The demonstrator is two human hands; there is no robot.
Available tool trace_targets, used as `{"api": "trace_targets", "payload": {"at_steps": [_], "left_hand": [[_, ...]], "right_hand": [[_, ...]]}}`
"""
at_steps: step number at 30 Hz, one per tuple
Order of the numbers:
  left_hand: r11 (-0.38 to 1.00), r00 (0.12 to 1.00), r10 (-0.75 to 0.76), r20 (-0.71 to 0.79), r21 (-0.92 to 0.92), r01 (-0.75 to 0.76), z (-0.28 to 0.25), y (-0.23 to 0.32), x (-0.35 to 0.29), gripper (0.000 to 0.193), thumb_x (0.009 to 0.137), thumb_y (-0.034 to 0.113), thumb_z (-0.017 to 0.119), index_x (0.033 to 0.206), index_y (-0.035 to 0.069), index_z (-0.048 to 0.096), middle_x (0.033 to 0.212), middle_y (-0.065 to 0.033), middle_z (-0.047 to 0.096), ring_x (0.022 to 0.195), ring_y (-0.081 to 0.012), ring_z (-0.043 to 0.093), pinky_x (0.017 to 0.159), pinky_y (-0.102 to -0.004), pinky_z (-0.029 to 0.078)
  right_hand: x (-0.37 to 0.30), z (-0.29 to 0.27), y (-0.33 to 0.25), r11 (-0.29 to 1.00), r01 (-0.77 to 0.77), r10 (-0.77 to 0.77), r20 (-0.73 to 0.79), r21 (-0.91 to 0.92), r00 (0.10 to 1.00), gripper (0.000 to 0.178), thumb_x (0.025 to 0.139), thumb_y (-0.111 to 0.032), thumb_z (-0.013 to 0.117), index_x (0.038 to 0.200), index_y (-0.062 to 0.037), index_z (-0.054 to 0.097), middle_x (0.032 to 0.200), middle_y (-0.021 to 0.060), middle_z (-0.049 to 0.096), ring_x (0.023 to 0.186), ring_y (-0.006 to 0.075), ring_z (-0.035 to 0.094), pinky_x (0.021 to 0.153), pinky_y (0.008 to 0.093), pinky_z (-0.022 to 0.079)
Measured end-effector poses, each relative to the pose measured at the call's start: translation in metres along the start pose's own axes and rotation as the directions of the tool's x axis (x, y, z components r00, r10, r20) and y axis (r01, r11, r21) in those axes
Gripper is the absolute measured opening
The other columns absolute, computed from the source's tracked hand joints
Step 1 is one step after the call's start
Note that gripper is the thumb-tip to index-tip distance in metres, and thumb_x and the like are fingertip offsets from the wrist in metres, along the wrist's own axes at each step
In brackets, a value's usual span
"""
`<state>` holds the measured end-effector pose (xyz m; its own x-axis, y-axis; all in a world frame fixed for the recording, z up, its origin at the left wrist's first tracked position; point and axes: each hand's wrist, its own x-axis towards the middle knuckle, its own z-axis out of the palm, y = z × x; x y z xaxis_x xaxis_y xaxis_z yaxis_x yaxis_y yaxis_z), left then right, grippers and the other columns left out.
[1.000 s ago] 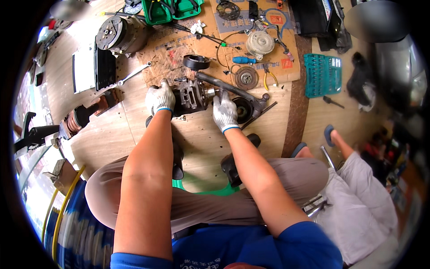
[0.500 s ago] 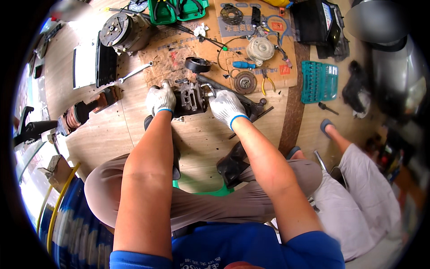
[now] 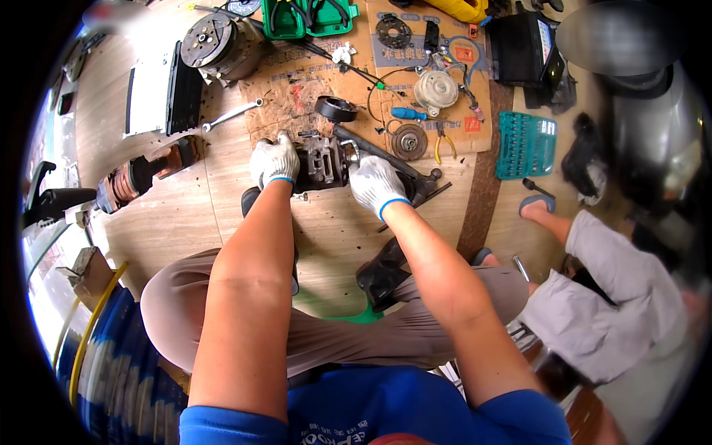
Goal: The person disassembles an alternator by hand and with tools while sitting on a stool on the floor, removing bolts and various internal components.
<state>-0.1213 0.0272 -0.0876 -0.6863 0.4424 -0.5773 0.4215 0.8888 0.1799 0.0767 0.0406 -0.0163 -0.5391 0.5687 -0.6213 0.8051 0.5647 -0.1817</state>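
Note:
A dark, greasy cast-metal housing (image 3: 323, 162) with ribbed sides rests on the floor in front of me, at the near edge of the cardboard. My left hand (image 3: 275, 160), in a white knit glove with a blue cuff, is closed against its left side. On the opposite side my right hand (image 3: 377, 183), gloved the same way, is curled round a short shiny metal tool (image 3: 351, 155) that meets the housing. Most of this tool is hidden by the glove, so its kind is unclear. Just beyond the housing lies a black ring-shaped pulley (image 3: 336, 108).
A hammer (image 3: 431, 178), blue-handled screwdriver (image 3: 409, 113), yellow-handled pliers (image 3: 446, 145) and round disc (image 3: 409, 141) lie to the right. Left are a combination wrench (image 3: 233, 114) and a round compressor (image 3: 215, 48). Further right, a teal socket case (image 3: 526, 146) lies near another person's foot (image 3: 537, 207).
My right hand has shifted slightly left and nearer relative to the housing; my left hand keeps its place on it. The other person's legs have moved. The whole view has shifted a little.

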Motion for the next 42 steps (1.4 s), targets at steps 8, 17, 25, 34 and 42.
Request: {"api": "trace_targets", "payload": {"at_steps": [8,17,25,34,42], "left_hand": [[1.0,1.0,-0.017,-0.009,0.011,0.017,0.0,0.004,-0.001,0.056,0.089,0.051,0.053,0.105,-0.001,0.069,0.107,-0.0261,0.069,0.103,-0.0399,0.067,0.092,-0.0443,0.052],[1.0,1.0,-0.014,-0.008,-0.008,0.013,-0.007,0.007,-0.006,0.056,0.09,0.05,0.05,0.103,0.0,0.07,0.105,-0.0267,0.07,0.102,-0.0394,0.068,0.09,-0.0441,0.052],[1.0,1.0,0.007,-0.026,0.019,-0.007,-0.002,0.007,-0.004,0.058,0.09,0.052,0.05,0.102,-0.002,0.07,0.104,-0.0278,0.07,0.101,-0.0393,0.068,0.09,-0.044,0.052],[0.997,0.995,0.066,-0.079,0.034,-0.063,0.003,0.013,-0.012,0.058,0.089,0.05,0.052,0.104,-0.003,0.071,0.105,-0.0268,0.07,0.102,-0.04,0.067,0.092,-0.0437,0.05],[0.946,0.958,0.27,-0.101,0.215,-0.244,0.05,-0.042,0.061,0.063,0.088,0.051,0.05,0.101,-0.007,0.07,0.102,-0.03,0.069,0.101,-0.0412,0.067,0.09,-0.045,0.051]], "right_hand": [[-0.014,0.057,-0.003,0.997,-0.067,0.074,-0.167,0.05,0.983,0.03,0.095,-0.017,0.048,0.114,0.0015,0.061,0.121,0.0297,0.061,0.069,0.0373,0.068,0.066,0.0458,0.056],[0.016,0.063,-0.035,0.474,-0.689,0.772,0.117,0.549,0.624,0.047,0.101,-0.038,0.045,0.139,-0.0103,0.046,0.113,0.0268,0.066,0.092,0.0418,0.068,0.081,0.051,0.054],[0.006,0.077,-0.013,0.854,-0.358,0.479,-0.3,0.378,0.825,0.055,0.093,-0.016,0.051,0.145,-0.0034,0.038,0.096,0.0235,0.067,0.077,0.0367,0.067,0.068,0.047,0.056],[-0.026,0.097,-0.013,0.213,-0.24,0.771,-0.012,0.947,0.637,0.033,0.098,-0.032,0.05,0.106,-0.003,0.064,0.096,0.0285,0.067,0.093,0.046,0.063,0.083,0.0519,0.05],[-0.055,0.086,-0.036,0.199,-0.473,0.675,0.23,0.858,0.701,0.028,0.098,-0.029,0.05,0.101,-0.0036,0.062,0.098,0.0265,0.068,0.094,0.0444,0.064,0.082,0.0527,0.05]]}}
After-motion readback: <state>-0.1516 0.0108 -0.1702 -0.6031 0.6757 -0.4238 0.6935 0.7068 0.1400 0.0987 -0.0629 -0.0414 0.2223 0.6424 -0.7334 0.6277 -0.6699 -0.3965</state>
